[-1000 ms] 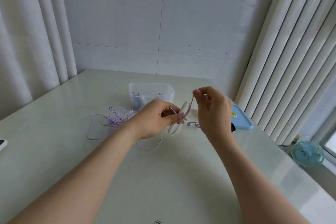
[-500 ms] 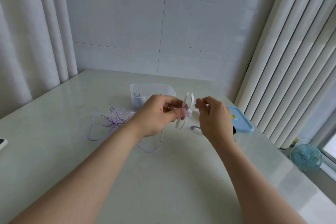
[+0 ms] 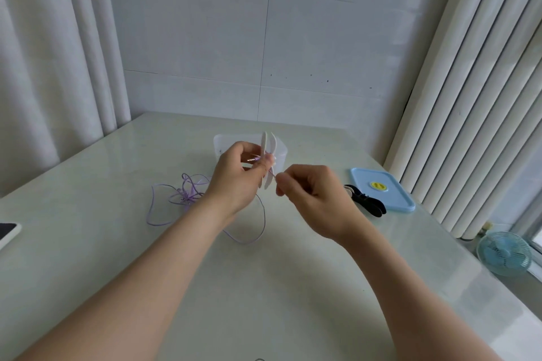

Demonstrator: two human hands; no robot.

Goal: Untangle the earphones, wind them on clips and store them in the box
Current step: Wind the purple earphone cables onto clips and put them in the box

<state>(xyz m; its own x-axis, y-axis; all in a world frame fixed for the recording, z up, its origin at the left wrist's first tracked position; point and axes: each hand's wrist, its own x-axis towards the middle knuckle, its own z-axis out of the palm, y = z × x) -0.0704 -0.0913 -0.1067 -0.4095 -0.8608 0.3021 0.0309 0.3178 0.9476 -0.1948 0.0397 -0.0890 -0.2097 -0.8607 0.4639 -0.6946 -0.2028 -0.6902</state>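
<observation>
Table: left hand pinches upright clip; right hand, at 4 o'clock of it, fingers pinched on cord.

No text can be read: the yellow sticker on the blue lid bears dark print too small and blurred to make out.

Both forearms reach forward and converge. The left hand pinches the clip upright between thumb and fingers. The right hand, just right of the clip and lower, pinches the cord with curled fingers.
</observation>
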